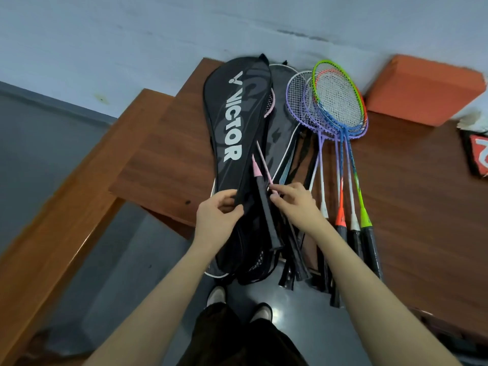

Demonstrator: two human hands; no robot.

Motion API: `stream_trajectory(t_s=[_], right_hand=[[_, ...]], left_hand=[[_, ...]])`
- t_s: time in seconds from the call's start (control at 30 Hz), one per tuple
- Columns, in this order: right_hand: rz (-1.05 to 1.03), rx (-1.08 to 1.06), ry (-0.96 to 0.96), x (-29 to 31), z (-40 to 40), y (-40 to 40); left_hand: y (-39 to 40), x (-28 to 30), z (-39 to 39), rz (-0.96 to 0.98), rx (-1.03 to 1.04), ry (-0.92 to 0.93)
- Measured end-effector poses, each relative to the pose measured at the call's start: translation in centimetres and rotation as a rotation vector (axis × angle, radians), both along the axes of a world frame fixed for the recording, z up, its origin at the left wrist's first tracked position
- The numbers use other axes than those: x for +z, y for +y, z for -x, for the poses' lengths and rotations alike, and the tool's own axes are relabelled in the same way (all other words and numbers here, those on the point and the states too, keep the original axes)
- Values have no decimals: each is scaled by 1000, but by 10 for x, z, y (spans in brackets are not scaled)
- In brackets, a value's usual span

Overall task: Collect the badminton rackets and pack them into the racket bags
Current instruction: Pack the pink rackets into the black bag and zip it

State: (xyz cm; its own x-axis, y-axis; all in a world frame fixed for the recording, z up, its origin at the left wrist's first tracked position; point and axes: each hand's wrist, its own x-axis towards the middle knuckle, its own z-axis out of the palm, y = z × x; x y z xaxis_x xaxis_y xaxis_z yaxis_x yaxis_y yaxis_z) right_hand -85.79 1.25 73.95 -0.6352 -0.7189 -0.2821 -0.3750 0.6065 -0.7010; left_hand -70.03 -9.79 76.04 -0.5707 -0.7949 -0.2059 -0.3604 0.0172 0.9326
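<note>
A black racket bag [232,120] with white VICTOR lettering lies on the wooden table [163,154], on top of another dark bag [281,128]. My left hand [217,216] grips the bag's open edge near its narrow end. Two pink-shafted rackets [260,175] stick out of the opening, their black handles pointing toward me. My right hand [293,202] pinches the thin pink shaft of one of them. Several more rackets [335,101] with purple, blue and green frames lie fanned out to the right, handles over the table's near edge.
An orange block [425,88] sits at the back right against the pale wall. A red and black item [476,157] and a white shuttlecock [472,121] lie at the far right edge. More black handles [287,273] overhang the table edge above my feet.
</note>
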Motion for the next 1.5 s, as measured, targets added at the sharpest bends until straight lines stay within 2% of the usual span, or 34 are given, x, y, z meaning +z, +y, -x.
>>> stream_trajectory(t_s=[0.13, 0.23, 0.4, 0.5, 0.6, 0.73, 0.9, 1.07, 1.23, 1.33, 1.4, 1.5], right_hand=[[-106, -130, -14, -18, -8, 32], [-185, -118, -68, -27, -16, 38], [81, -328, -428, -15, -24, 26], [235, -322, -543, 0, -27, 25], [246, -245, -559, 8, -32, 20], [341, -305, -637, 15, -42, 7], [407, -327, -577, 23, -49, -24], [450, -322, -625, 26, -56, -44], [389, -282, -904, 16, -64, -45], [457, -288, -1113, 19, -66, -47], [463, -315, -1083, 21, -67, -48], [429, -326, -935, 24, -72, -52]], left_hand=[[6, -14, -2, 75, -54, -95], [8, -18, -2, 95, -84, -122], [2, -18, -4, 84, -141, -152], [-5, -16, -7, 65, -167, -141], [-7, -15, -8, 77, -163, -125], [-12, -2, -10, 23, -126, -35], [-27, 21, -14, 14, -149, 59], [-42, 33, -25, -185, -34, 183], [-54, 44, -29, -245, 4, 251], [-56, 41, -35, -265, 20, 254], [-57, 37, -41, -216, -5, 212], [-56, 31, -47, -92, -63, 125]])
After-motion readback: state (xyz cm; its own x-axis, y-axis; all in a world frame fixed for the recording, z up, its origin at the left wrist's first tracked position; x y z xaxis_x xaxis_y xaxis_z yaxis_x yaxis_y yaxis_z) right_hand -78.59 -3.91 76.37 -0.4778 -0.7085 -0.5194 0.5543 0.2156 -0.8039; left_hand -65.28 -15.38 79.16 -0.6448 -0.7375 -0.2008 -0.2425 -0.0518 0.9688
